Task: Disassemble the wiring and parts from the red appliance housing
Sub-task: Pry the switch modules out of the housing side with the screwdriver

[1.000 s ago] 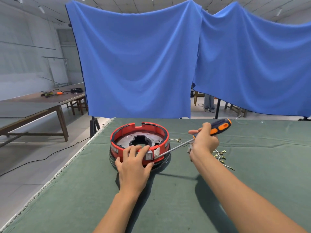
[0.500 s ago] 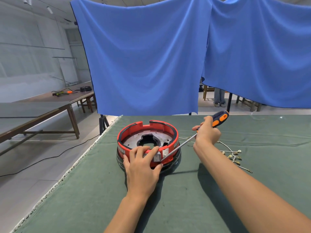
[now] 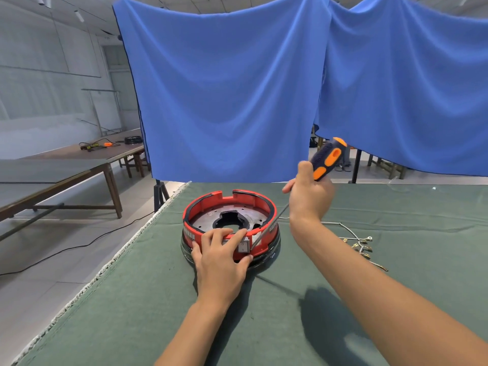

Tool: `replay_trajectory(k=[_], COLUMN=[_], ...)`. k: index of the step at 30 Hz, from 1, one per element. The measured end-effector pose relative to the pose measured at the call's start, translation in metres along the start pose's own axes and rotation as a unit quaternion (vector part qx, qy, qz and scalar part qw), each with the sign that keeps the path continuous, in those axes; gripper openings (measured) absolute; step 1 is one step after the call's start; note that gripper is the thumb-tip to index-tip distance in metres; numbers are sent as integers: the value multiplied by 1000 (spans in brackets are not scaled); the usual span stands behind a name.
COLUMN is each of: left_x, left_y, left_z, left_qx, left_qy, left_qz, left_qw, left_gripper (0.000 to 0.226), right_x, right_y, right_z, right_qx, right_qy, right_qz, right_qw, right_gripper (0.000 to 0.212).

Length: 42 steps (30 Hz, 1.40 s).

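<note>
A green cloth-covered table (image 3: 290, 326) carries the round red appliance housing (image 3: 229, 207) near its left edge, with 2 blue drapes (image 3: 224, 88) hanging beyond. The left hand (image 3: 220, 262) rests on the housing's near rim, fingers curled over it beside a white rocker switch (image 3: 243, 246). The right hand (image 3: 310, 196) grips an orange-and-black screwdriver (image 3: 326, 158), tip at the switch, while loose wiring (image 3: 356, 240) lies to the right.

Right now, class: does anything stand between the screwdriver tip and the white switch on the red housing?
Nothing visible does. The screwdriver shaft runs clear from the right hand to the switch edge; the left hand grips the red housing just beside it.
</note>
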<state>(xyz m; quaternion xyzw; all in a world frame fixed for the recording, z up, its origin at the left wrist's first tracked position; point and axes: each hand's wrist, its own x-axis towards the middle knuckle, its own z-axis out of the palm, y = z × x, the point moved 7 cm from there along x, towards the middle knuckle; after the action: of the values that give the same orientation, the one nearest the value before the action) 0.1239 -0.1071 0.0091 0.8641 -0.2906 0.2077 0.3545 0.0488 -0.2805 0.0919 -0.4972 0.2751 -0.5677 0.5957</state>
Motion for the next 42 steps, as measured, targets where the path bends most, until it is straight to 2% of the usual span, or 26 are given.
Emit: replay_trajectory(k=[3, 6, 9, 12, 17, 42], left_x=[0, -1, -1, -1, 0, 1], left_y=[0, 0, 0, -1, -2, -3], left_z=[-1, -1, -2, -2, -3, 0], left_qx=[8, 19, 14, 13, -3, -5], left_qy=[-5, -10, -7, -8, 0, -5], left_qz=[4, 10, 10, 10, 8, 4], left_qw=[1000, 1000, 1000, 1000, 1000, 1000], left_gripper=[55, 55, 54, 54, 54, 54], right_x=[-13, -6, 12, 22, 12, -10], right_y=[-10, -3, 22, 61, 110, 93], right_z=[5, -4, -24, -45, -57, -75], right_qx=[-18, -2, 23, 46, 51, 63], right_qy=[-17, 1, 66, 130, 184, 159], right_qz=[-35, -7, 75, 178, 279, 269], right_qw=[999, 1000, 995, 974, 941, 948], right_gripper=[32, 29, 27, 28, 24, 22])
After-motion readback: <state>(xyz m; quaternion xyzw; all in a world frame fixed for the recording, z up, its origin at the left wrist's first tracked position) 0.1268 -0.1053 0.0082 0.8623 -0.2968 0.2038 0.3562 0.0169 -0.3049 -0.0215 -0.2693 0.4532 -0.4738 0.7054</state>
